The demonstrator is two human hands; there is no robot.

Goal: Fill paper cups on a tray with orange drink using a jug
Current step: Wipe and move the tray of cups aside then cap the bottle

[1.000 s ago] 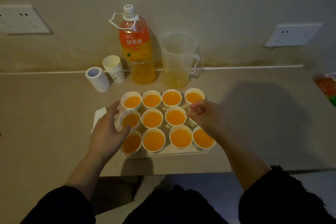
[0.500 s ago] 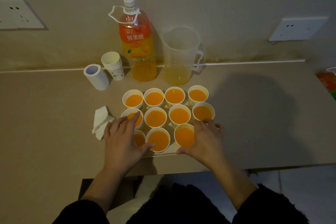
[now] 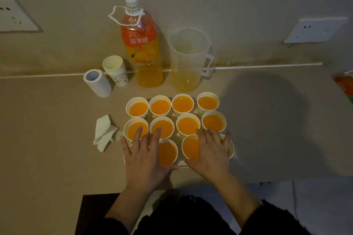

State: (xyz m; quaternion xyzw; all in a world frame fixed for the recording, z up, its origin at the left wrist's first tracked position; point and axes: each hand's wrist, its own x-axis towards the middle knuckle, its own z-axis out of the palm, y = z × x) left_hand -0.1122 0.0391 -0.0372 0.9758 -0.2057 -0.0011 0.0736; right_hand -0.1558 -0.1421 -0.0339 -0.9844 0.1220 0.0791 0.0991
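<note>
Several white paper cups [image 3: 182, 104] full of orange drink stand in rows on a pale tray [image 3: 180, 166] in the middle of the table. My left hand [image 3: 145, 156] hovers flat over the front-left cups, fingers spread and straight. My right hand [image 3: 210, 152] lies the same way over the front-right cups, hiding most of the corner cup. Neither hand holds anything. The clear plastic jug [image 3: 188, 59] stands behind the tray by the wall, with only a little drink in its bottom. A large orange drink bottle [image 3: 142, 47] stands to its left, capped.
A stack of spare paper cups [image 3: 115, 69] and a white roll [image 3: 97, 83] sit left of the bottle. A crumpled tissue [image 3: 104, 132] lies left of the tray. The table's front edge runs just below my hands. Wall sockets [image 3: 315, 30] flank the scene.
My hands came down from the tray's sides to the front row and now spread flat over the front cups. The view has tilted down slightly.
</note>
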